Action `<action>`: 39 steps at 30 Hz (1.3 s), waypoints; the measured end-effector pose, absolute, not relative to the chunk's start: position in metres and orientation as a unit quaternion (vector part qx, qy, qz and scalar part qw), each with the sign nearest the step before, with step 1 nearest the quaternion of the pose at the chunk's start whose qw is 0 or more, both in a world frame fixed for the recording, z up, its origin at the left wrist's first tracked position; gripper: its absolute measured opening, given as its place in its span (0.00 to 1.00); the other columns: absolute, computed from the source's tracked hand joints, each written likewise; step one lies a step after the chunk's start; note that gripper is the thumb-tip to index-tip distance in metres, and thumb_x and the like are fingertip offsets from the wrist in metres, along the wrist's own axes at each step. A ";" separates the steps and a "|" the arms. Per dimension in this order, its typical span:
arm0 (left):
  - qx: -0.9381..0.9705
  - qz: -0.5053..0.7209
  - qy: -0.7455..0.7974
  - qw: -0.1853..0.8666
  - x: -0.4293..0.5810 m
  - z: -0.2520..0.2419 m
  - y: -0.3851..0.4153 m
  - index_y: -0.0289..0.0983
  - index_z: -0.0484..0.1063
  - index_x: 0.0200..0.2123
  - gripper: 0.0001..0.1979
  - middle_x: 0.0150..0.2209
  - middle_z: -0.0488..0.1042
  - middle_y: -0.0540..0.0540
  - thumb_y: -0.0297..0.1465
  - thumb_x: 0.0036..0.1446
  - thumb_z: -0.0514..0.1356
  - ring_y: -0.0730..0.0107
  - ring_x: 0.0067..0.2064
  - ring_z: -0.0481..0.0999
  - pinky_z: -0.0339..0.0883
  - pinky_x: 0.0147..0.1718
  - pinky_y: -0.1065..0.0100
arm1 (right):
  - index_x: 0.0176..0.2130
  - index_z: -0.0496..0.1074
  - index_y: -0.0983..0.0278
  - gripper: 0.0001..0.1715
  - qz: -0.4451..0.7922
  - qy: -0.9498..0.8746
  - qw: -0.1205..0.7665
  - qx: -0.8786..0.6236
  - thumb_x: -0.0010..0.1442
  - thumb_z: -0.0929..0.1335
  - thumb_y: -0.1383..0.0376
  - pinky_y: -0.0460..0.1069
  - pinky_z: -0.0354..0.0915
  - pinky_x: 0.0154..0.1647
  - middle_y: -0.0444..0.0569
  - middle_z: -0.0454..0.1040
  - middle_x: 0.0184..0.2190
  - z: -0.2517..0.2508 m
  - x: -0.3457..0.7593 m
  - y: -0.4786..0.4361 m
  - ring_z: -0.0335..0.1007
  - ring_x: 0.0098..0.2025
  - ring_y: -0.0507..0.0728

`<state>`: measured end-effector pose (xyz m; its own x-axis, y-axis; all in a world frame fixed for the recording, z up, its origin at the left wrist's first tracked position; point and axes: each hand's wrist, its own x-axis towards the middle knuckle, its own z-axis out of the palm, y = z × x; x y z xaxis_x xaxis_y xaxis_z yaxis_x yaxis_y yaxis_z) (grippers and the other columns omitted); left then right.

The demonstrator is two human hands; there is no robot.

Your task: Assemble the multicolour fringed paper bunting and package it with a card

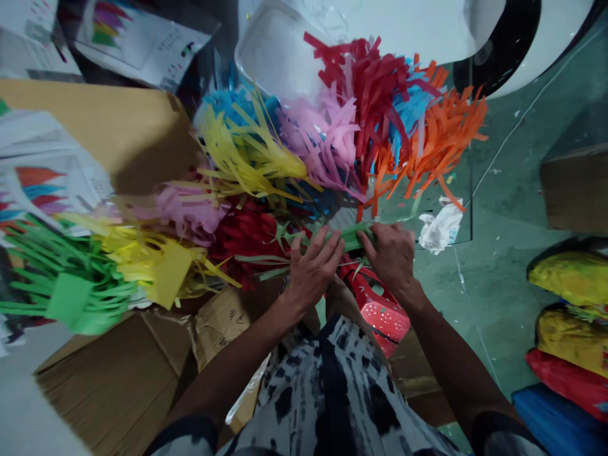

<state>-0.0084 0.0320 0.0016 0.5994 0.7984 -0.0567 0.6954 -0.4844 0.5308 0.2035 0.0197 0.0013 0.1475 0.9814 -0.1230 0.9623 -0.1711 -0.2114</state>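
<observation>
A green fringed paper tassel point(354, 237) is stretched between my two hands, above a glass-like table edge. My left hand point(311, 269) is closed over its fringed end, with loose green strips sticking out to the left of the fingers. The thumb and fingers of my right hand point(392, 256) pinch the other end. Just beyond my hands lie a pink tassel point(327, 136), a dark red tassel point(375, 88), an orange tassel point(439, 142) and a yellow tassel point(251, 158). Another dark red tassel point(244, 234) lies left of my left hand.
Farther left are green fringed paper point(71, 285), yellow fringed paper point(166, 266) and printed packets point(52, 171). A cardboard box point(118, 373) stands lower left. Below my hands is a red stool point(380, 310). Crumpled white paper point(441, 227) lies right, with coloured bags point(572, 323) on the floor.
</observation>
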 end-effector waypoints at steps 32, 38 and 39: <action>0.862 0.166 0.418 0.233 -0.027 0.035 0.019 0.41 0.68 0.68 0.26 0.64 0.75 0.41 0.30 0.68 0.59 0.53 0.68 0.70 0.63 0.67 0.50 | 0.72 0.61 0.55 0.33 0.082 -0.768 0.079 -0.631 0.71 0.65 0.68 0.75 0.38 0.74 0.50 0.69 0.69 -0.008 0.207 -0.037 0.56 0.75 0.69; 0.891 0.055 0.368 0.258 0.006 -0.015 -0.005 0.34 0.55 0.74 0.32 0.74 0.59 0.37 0.35 0.71 0.56 0.51 0.77 0.53 0.53 0.73 0.45 | 0.72 0.62 0.57 0.32 0.078 -0.773 0.051 -0.627 0.72 0.65 0.64 0.74 0.40 0.74 0.53 0.66 0.71 -0.009 0.241 -0.045 0.56 0.74 0.69; 0.894 0.051 0.367 0.254 0.002 -0.019 -0.006 0.35 0.55 0.75 0.32 0.74 0.59 0.38 0.34 0.71 0.55 0.52 0.77 0.53 0.53 0.73 0.45 | 0.70 0.65 0.56 0.30 0.061 -0.767 0.051 -0.637 0.71 0.66 0.63 0.75 0.41 0.73 0.54 0.66 0.70 -0.007 0.254 -0.046 0.57 0.74 0.70</action>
<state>0.0021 -0.0056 -0.0195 0.7260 0.6811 -0.0944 0.6291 -0.6025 0.4911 0.2537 -0.0461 -0.0067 -0.1833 0.9830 0.0002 0.9705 0.1810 -0.1590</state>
